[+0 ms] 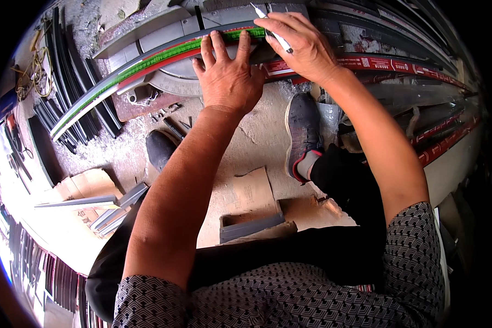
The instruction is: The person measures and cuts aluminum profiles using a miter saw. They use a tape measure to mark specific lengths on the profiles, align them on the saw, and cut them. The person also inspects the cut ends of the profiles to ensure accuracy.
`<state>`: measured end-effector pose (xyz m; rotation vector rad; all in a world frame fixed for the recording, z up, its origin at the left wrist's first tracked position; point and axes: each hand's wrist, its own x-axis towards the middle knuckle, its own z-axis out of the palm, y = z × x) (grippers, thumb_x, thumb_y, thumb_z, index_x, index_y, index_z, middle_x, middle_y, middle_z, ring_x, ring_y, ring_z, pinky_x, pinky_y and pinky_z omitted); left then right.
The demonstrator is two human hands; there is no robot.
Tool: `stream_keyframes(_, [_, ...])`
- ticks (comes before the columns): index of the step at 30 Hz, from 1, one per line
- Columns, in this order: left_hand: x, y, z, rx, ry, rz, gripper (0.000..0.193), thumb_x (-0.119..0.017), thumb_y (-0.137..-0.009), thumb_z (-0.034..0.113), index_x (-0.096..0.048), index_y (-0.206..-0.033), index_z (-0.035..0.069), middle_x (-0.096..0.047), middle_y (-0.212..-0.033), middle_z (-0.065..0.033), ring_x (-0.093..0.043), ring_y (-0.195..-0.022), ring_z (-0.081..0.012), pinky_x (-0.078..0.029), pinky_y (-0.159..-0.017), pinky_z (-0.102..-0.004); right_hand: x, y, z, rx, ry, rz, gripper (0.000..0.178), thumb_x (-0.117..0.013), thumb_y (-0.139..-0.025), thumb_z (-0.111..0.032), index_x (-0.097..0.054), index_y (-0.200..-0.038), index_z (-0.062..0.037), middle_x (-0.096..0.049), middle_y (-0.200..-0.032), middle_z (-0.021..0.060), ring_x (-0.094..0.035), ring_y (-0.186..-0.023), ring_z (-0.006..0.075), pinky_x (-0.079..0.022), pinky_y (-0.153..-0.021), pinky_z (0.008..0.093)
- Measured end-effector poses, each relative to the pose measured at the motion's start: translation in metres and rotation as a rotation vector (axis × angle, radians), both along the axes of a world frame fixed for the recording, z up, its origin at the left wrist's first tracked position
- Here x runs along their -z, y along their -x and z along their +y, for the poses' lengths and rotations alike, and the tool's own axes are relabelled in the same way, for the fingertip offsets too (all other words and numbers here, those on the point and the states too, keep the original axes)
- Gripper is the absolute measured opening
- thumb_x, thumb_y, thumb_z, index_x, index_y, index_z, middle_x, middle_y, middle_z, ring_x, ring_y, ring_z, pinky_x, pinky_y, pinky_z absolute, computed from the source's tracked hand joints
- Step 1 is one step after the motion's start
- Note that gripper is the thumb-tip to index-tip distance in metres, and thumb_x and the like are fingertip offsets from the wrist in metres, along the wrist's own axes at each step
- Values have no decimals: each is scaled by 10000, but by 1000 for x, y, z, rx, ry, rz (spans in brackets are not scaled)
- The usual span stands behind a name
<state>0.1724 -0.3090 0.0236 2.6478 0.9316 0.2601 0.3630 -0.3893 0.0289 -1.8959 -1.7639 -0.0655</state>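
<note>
A long metal profile strip (164, 54) with green and red protective film curves across the far part of the view. It lies over a grey metal saw base with a round graduated plate (176, 81). My left hand (229, 79) rests on the strip, its fingers spread and their tips on the green film. Just to the right, my right hand (306, 49) is closed on a slim white pen (265, 22). The pen slants, with its thin end pointing up and left and its dark end toward my palm. Whether the pen touches the strip, I cannot tell.
Dark bars (71, 71) lie on the floor at the left. Red-filmed profiles (388, 64) are stacked at the right. My shoes (305, 128) stand near the saw base. Cardboard (251, 191) and grey profile offcuts (251, 227) lie closer to me.
</note>
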Motion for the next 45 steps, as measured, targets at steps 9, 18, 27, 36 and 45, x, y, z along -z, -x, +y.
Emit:
stream_keyframes(9, [-12,22,20,82,80,-108,678,-690,-894,258,-503,-1529,108,-409,-1570,-257,-388,-1460,-445,-375,-1198,-497,-23,11,6,-31,-71,96,272,-698,-908,-36,-709,-1179,-47,-718,-1088,145,-695,-996,304,-579,-866,405])
stream_keyframes(18, [-5,69,-32,219,222,-171,236,-665,-869,70,-694,-1102,84,-681,-1026,-92,-656,-949,-313,-525,-857,-442,-18,8,5,-51,-57,128,258,-689,-942,-102,-695,-1195,-51,-714,-1131,129,-676,-1017,310,-576,-887,422])
stream_keyframes(27, [28,55,-64,459,220,69,161,-619,-895,138,-654,-1040,77,-635,-978,-95,-655,-957,-295,-511,-862,-431,-2,1,2,6,31,18,452,-775,-884,-77,-700,-1319,-172,-698,-1267,57,-652,-1175,267,-564,-1008,392])
stream_keyframes(36, [56,62,-69,444,182,370,272,-621,-874,104,-570,-1135,46,-585,-1111,-165,-643,-1055,-328,-553,-852,-444,-9,2,4,-8,25,36,454,-785,-866,-62,-700,-1299,-171,-702,-1238,48,-658,-1129,267,-583,-969,385])
stream_keyframes(45, [74,74,-63,386,256,432,272,-610,-877,62,-551,-1136,3,-588,-1166,-211,-650,-1094,-359,-581,-862,-444,-9,3,4,-13,10,45,447,-783,-863,-62,-698,-1292,-154,-709,-1221,62,-665,-1108,281,-584,-944,403])
